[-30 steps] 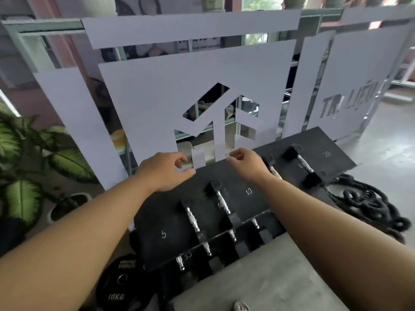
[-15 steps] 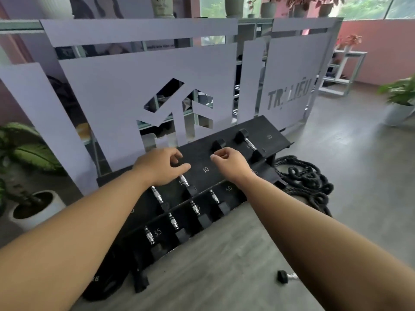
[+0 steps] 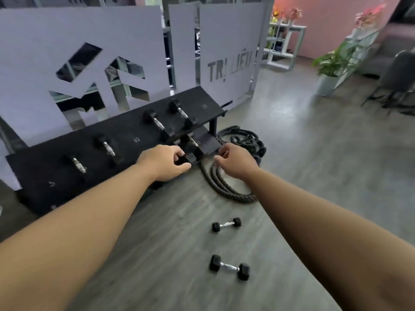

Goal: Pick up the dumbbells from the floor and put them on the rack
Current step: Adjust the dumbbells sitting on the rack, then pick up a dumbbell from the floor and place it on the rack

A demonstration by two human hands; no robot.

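- Grey wood-look floor (image 3: pixel 314 176) runs through a gym room with pink walls at the far right and a pale lilac cut-out panel (image 3: pixel 125 41) standing behind the equipment.
- Left hand (image 3: pixel 162 162) reaches forward with fingers curled loosely; its fingertips lie over a dark dumbbell end on the lower tier, but whether they touch or grip it cannot be told.
- Right hand (image 3: pixel 234 161) hangs just right of the rack's corner, above the rope, fingers bent inward in a loose half-fist with nothing in it.
- Black rack (image 3: pixel 125 142) slopes toward the camera, with white numbers 5, 10 and 20 on its top shelf.
- Four dumbbells sit on that top shelf, each with black ends and a shiny knurled metal handle: one far left (image 3: pixel 79 165), one next to it (image 3: pixel 108 149), and a pair further right (image 3: pixel 157 123) (image 3: pixel 183 113).
- A coiled black battle rope (image 3: pixel 226 182) lies on the floor, right beside the rack's right end.
- Two small dumbbells lie on the floor nearer the camera, between the forearms: the farther one (image 3: pixel 226 224) and the closer one (image 3: pixel 229 267). Both have black hexagonal heads joined by a short chrome handle, and they lie apart from each other and from the rack.
- A potted green plant (image 3: pixel 334 63) stands at the far right.
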